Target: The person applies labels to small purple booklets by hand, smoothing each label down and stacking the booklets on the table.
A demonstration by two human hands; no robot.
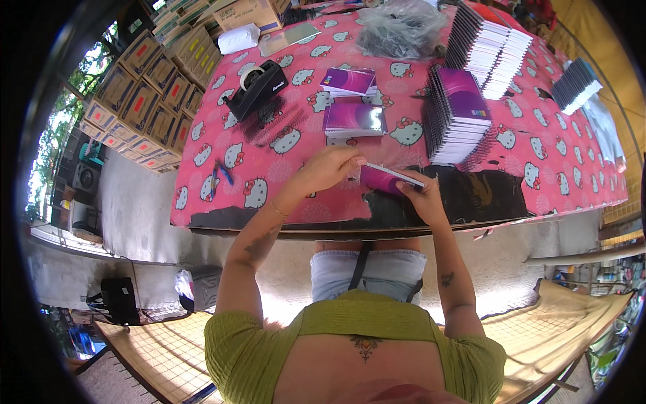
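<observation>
At the left, stacked boxes (145, 87) stand beyond the desk (323, 210), whose pink patterned cover is torn along the front. Pens (221, 176) lie on it, with a black tape dispenser (258, 89) farther back. Next come two low piles of purple notebooks (354, 119), one behind the other.

Nearer, the left hand (330, 168) bends over the left end of a purple notebook (382, 182), its fingers drawn close together by the pale edge; whether they pinch it, I cannot tell. The right hand (424, 194) has the notebook's right end between thumb and fingers, closed to about its thickness. The notebook is tilted, near the desk's front edge.

Beyond the right hand rises a tall notebook stack (461, 114), then a white-edged stack (490, 50) and a dark-covered pile (577, 86).

A loosened right grip could let the notebook slip toward the floor; a coil could snag on the torn cover. The tall stack looks uneven, so a knock from the right arm might topple it.

As for print, the boxes carry orange-red labels too small to read, the dispenser has pale lettering, the notebook covers show small coloured blocks, and a black panel (464, 195) bears a gold-toned mark.
</observation>
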